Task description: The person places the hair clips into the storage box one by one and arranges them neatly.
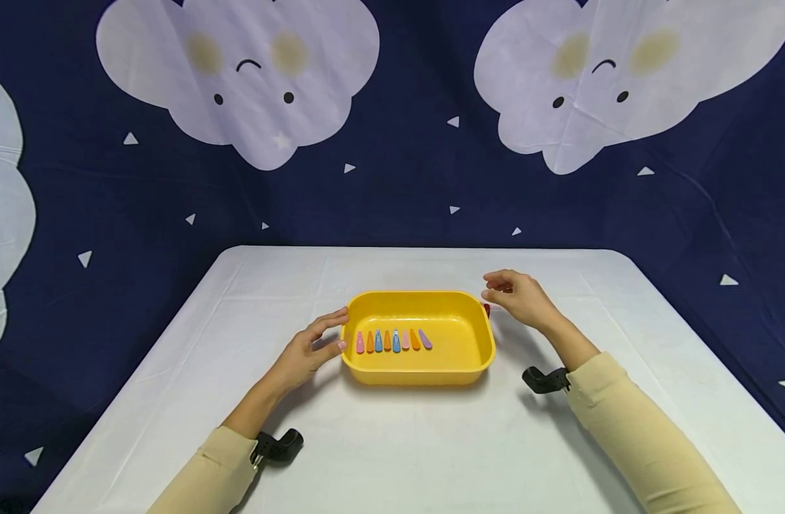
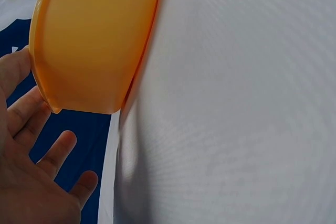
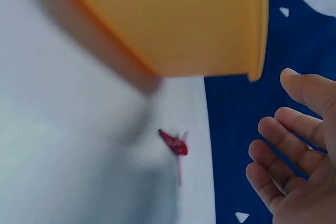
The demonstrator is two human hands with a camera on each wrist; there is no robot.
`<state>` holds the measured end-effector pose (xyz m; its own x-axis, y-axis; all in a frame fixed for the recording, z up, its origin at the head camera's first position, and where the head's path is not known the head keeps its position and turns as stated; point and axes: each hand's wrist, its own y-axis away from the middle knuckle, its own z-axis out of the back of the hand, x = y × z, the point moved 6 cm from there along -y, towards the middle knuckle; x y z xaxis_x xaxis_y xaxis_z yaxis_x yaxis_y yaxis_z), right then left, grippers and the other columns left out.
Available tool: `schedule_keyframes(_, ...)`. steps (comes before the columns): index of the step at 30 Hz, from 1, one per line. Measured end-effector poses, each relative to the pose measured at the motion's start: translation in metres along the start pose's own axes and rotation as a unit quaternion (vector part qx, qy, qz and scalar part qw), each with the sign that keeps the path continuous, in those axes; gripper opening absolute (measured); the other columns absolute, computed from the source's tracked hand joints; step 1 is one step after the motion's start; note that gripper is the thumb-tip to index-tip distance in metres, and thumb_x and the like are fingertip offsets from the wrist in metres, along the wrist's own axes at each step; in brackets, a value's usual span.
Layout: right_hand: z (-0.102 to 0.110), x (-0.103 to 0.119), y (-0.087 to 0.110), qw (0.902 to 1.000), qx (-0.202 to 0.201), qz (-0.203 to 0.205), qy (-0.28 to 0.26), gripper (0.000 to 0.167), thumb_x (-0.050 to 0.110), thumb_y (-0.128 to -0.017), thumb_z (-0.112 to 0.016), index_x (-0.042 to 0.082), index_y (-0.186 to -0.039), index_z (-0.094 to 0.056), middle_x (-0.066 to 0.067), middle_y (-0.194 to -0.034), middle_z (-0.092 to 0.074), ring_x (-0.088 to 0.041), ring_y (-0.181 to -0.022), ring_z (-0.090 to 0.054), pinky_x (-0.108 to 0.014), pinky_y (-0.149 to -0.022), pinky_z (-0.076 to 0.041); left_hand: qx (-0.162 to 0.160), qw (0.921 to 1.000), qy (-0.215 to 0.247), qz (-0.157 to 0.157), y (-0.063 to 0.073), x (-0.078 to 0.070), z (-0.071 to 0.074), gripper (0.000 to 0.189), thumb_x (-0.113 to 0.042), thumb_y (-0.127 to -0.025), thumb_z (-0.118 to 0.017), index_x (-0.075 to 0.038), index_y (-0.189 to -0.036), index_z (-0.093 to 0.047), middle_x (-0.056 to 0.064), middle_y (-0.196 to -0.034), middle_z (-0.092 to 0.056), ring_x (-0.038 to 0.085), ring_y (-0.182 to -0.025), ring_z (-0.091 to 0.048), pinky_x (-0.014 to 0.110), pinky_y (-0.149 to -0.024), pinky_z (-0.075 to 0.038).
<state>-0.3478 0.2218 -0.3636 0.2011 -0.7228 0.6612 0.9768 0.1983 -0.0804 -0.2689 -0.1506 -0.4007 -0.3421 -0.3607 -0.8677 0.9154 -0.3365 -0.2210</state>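
A yellow plastic basin (image 1: 424, 378) stands on the white table with several snap hair clips (image 1: 387, 341) lined up inside, in pink, orange, blue and purple. My left hand (image 1: 309, 350) rests its fingertips on the basin's left end, thumb and fingers spread; the left wrist view shows the fingers (image 2: 60, 148) loosely extended. Just off the right end, my right hand (image 1: 521, 296) hovers with nothing in it. Its fingers (image 3: 273, 135) are relaxed and apart from the rim in the right wrist view. Below it, a small dark red object (image 3: 176, 142) with thin pink strands lies on the tablecloth.
A white cloth covers the table (image 1: 418, 450). Behind it hangs a dark blue curtain (image 1: 418, 193) printed with clouds and small triangles. Black wrist straps (image 1: 545, 380) sit on both forearms over beige sleeves.
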Motion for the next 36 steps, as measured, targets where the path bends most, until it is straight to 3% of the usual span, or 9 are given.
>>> schedule_keyframes(13, -0.018, -0.022, -0.003, 0.9999, 0.009, 0.009, -0.005, 0.044, 0.024, -0.090, -0.063, 0.003, -0.129, -0.054, -0.016, -0.130, -0.058, -0.035, -0.118, -0.054, -0.050, -0.101, -0.044, 0.000, 1.0000, -0.002, 0.000, 0.000, 0.001, 0.000, 0.045, -0.022, -0.090, -0.063, -0.009, -0.132, -0.053, 0.005, -0.149, -0.041, 0.031, -0.143, -0.028, 0.062, -0.112, -0.023)
schedule_keyframes(19, -0.029, -0.026, -0.005, 0.9989, 0.036, 0.024, -0.015, 0.043, 0.017, -0.091, -0.061, 0.001, -0.130, -0.053, -0.019, -0.132, -0.056, -0.037, -0.120, -0.055, -0.051, -0.103, -0.044, -0.001, 1.0000, -0.002, -0.003, 0.000, 0.000, 0.001, 0.045, -0.022, -0.090, -0.063, -0.009, -0.132, -0.053, 0.004, -0.149, -0.041, 0.030, -0.143, -0.029, 0.062, -0.112, -0.023)
schedule_keyframes(25, -0.036, -0.029, -0.003, 0.9974, 0.063, 0.035, -0.006, 0.043, 0.015, -0.090, -0.061, 0.002, -0.130, -0.053, -0.019, -0.127, -0.060, -0.036, -0.116, -0.058, -0.048, -0.099, -0.048, -0.002, 1.0000, -0.006, -0.002, 0.000, 0.000, 0.001, 0.046, -0.024, -0.090, -0.064, -0.008, -0.132, -0.053, 0.004, -0.149, -0.042, 0.030, -0.143, -0.029, 0.062, -0.112, -0.024)
schedule_keyframes(30, -0.035, -0.034, 0.000, 0.9969, 0.062, 0.046, 0.014, 0.041, 0.018, -0.088, -0.063, 0.004, -0.126, -0.057, -0.013, -0.119, -0.065, -0.029, -0.109, -0.059, -0.048, -0.098, -0.047, -0.003, 1.0000, -0.005, -0.006, 0.000, 0.001, 0.000, 0.046, -0.021, -0.090, -0.064, -0.007, -0.132, -0.052, 0.005, -0.149, -0.042, 0.032, -0.142, -0.029, 0.063, -0.112, -0.023)
schedule_keyframes(36, -0.030, -0.043, 0.007, 0.9970, 0.060, 0.044, 0.021, 0.047, 0.025, -0.088, -0.066, 0.001, -0.127, -0.056, -0.015, -0.117, -0.065, -0.031, -0.109, -0.060, -0.050, -0.099, -0.045, 0.000, 1.0000, -0.001, -0.006, 0.000, 0.001, 0.000, 0.046, -0.021, -0.090, -0.063, -0.007, -0.132, -0.052, 0.006, -0.149, -0.041, 0.031, -0.142, -0.029, 0.063, -0.112, -0.023)
